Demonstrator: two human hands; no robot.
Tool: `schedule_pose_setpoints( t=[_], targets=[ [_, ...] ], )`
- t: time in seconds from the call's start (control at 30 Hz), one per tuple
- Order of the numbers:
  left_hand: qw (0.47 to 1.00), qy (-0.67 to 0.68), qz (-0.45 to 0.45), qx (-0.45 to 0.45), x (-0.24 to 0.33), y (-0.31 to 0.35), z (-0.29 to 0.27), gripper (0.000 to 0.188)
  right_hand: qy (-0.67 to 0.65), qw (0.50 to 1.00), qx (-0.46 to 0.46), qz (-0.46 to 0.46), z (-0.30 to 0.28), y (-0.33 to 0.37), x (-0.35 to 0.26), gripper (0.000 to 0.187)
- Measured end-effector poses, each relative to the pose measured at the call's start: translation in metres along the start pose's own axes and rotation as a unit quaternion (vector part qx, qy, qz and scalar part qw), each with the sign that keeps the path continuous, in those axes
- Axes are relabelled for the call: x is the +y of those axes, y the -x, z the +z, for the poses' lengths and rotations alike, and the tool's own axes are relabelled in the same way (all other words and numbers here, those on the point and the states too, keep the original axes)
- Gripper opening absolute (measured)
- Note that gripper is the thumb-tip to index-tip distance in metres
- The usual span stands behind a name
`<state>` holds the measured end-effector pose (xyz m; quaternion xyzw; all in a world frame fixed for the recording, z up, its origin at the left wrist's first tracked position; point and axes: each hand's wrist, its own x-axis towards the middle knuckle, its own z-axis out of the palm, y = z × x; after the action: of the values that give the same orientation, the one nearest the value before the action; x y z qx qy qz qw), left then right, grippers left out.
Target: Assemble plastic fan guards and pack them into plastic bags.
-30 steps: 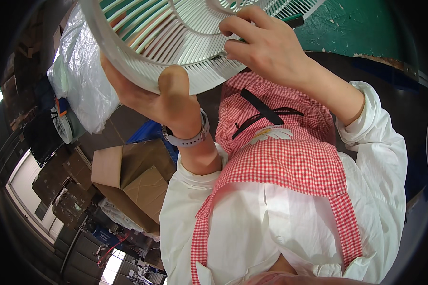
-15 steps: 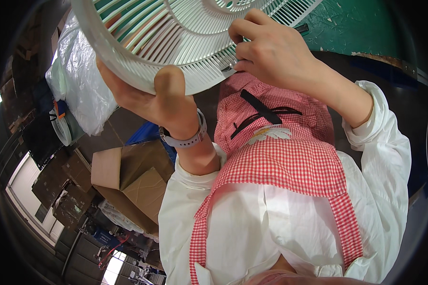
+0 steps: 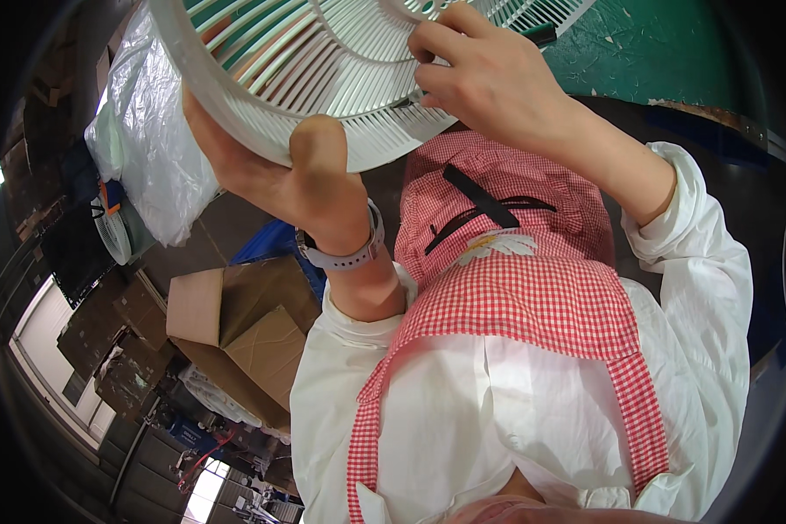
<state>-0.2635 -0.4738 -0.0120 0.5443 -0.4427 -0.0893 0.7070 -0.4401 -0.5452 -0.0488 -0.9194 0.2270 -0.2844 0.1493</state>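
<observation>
White fan cover point(image 3: 358, 77) over near edge of table point(image 3: 663, 52), rim clasped in left hand point(image 3: 292, 192), slats beneath right hand point(image 3: 504, 80) gripping dark tool point(image 3: 543, 35)

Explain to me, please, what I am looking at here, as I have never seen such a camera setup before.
There is no robot here: these are a person's own bare hands. The view comes from the left of two wide fisheye cameras worn on the head, looking down, so edges bend and the person's red checked apron fills the middle.

The left hand grips the rim of a round white slatted guard. The right hand is at its near edge and appears to hold a dark-handled tool, mostly hidden.

Beyond lies a green tabletop; whether the guard rests on it is unclear. An open cardboard box stands to the left.
</observation>
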Motion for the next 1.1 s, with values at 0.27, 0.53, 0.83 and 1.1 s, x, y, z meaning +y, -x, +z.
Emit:
schedule_pose_setpoints(
  t=[0.27, 0.53, 0.83, 1.1],
  targets=[
    [0.805, -0.404, 0.391, -0.19, -0.017, -0.008, -0.027, 0.027, 0.012, 0.996, -0.041, 0.078, 0.001, 0.012, 0.007, 0.014],
    [0.817, -0.388, 0.383, -0.187, -0.018, -0.008, -0.024, 0.027, 0.03, 0.992, -0.081, 0.087, -0.011, 0.008, -0.016, 0.021],
    [0.829, -0.373, 0.374, -0.182, -0.017, -0.005, -0.023, 0.028, -0.005, 0.998, -0.05, 0.032, -0.007, 0.006, -0.003, 0.015],
    [0.841, -0.36, 0.364, -0.177, -0.021, -0.013, -0.031, 0.028, 0.012, 1.0, -0.007, -0.021, -0.001, 0.002, 0.005, 0.015]
  ],
)
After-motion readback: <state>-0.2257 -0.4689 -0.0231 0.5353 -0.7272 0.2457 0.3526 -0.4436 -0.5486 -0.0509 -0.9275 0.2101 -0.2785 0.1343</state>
